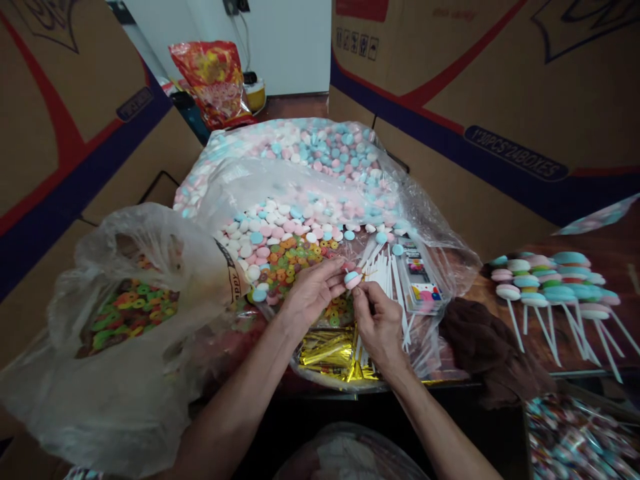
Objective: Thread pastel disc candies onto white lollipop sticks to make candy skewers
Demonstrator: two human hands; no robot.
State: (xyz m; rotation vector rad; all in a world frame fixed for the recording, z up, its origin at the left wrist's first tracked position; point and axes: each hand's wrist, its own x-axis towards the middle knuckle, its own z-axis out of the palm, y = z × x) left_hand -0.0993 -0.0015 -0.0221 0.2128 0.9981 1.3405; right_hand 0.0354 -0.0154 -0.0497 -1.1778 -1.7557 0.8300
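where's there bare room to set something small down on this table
Two bare bits of table: behind the lollipops, before the right box; and between big bag and wall. Crowded around both hands: candies, gummy rings, sticks, gold ties.

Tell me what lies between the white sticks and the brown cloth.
In the head view, a clear container with colourful labels and crumpled clear plastic.

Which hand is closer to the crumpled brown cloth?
Right. The right hand is to the left of the crumpled brown cloth; the left hand is farther left, beyond the right hand.
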